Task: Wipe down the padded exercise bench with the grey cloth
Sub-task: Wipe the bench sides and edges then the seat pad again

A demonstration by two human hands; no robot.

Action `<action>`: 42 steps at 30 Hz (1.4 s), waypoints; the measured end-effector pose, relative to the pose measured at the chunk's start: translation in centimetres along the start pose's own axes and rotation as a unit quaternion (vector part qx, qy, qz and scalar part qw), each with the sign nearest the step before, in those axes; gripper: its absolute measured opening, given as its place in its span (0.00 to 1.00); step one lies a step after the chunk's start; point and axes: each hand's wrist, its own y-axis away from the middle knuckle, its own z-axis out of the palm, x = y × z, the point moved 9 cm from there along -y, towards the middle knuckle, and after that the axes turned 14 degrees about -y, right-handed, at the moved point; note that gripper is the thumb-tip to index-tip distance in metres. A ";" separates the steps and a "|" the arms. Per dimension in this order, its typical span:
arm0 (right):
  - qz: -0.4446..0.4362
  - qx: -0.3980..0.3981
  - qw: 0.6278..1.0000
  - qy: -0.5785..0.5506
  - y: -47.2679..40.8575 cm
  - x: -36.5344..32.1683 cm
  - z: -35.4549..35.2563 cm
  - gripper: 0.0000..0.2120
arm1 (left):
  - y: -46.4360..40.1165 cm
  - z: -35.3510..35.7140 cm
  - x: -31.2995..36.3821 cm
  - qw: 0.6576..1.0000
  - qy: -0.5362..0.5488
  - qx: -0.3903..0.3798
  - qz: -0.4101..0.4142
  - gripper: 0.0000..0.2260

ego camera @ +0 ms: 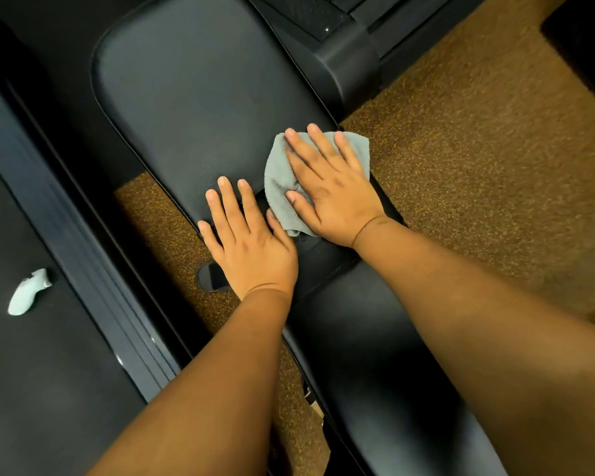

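**Inspector:** Report item count and positions.

**Observer:** One padded bench, made of two black pads. The large pad (200, 97) lies farther from the person; the second pad (375, 355) lies nearer, under the forearms. A narrow gap with a black frame section (318, 259) separates them.

**Inspector:** Cloths?

**Observer:** One grey cloth (280, 187). It lies at the near right corner of the large pad, with its far right portion overhanging that pad's right edge.

**Inspector:** Hand status.

**Observer:** Two hands, both bare. The right hand (330, 197) lies flat on the cloth, palm down, fingers straight and slightly spread, pressing it onto the pad. The thumb rests on the cloth's left part. The left hand (248, 245) lies flat, palm down, fingers straight and spread, at the near edge of the large pad, bridging the gap. It grips nothing. Its thumb sits just beside the cloth's lower left edge; contact cannot be confirmed.

**Inspector:** Surroundings?

**Observer:** One speckled brown carpet (478, 166) under the bench and to both sides of it. One black machine housing (347, 60) beyond the large pad's right edge. One dark platform (31, 372) to the left, edged by a ridged rail (93, 269). One small white object (30, 292) lies on that platform; its type cannot be determined.
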 end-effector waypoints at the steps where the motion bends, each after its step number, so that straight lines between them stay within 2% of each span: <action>1: 0.001 0.001 1.000 0.000 0.0 0.0 0.0 0.30 | 0.0 0.0 0.0 1.000 0.000 -0.001 -0.001 0.23; 14: 0.035 0.018 0.999 -0.010 0.3 0.3 0.3 0.29 | 0.1 -0.1 0.1 1.000 -0.006 0.002 0.001 0.23; 15: 0.067 0.023 0.997 -0.018 0.4 0.5 0.3 0.29 | 0.1 -0.2 0.0 1.000 -0.006 0.002 -0.003 0.23; 17: 0.188 0.056 0.980 -0.039 1.5 1.6 0.0 0.29 | 0.3 -0.4 0.1 1.000 -0.004 0.008 -0.001 0.24; 19: 0.310 0.077 0.945 -0.071 3.9 2.5 0.5 0.29 | 0.2 -0.3 0.1 1.000 -0.004 0.002 -0.005 0.25; 21: 0.394 0.091 0.909 -0.101 8.1 3.5 1.2 0.29 | 0.2 -0.3 0.0 1.000 -0.004 0.001 -0.002 0.25; 24: 0.474 0.116 0.868 -0.093 16.6 6.3 1.2 0.28 | 0.1 -0.2 0.0 1.000 -0.011 0.002 0.000 0.25; 27: 0.515 0.099 0.849 -0.069 24.1 8.9 0.9 0.24 | 0.3 -0.3 0.2 1.000 -0.015 0.004 0.000 0.25; 29: 0.530 0.082 0.839 -0.086 26.0 9.9 1.1 0.24 | 0.3 -0.3 0.2 1.000 -0.016 0.003 -0.003 0.25; 32: 0.546 0.100 0.828 -0.078 24.0 10.4 0.8 0.28 | 0.5 -0.3 0.4 1.000 -0.022 0.008 -0.001 0.25; 35: 0.490 0.144 0.854 -0.097 18.1 9.9 0.0 0.31 | 0.5 -0.3 0.5 0.999 -0.025 0.023 0.004 0.25; 38: 0.428 0.123 0.883 -0.149 14.9 9.7 0.6 0.28 | 0.6 -0.4 0.4 0.999 -0.033 0.035 0.008 0.25; 42: 0.379 0.146 0.904 -0.132 19.5 9.9 0.5 0.26 | 0.8 -0.9 0.9 0.998 -0.044 0.036 0.021 0.26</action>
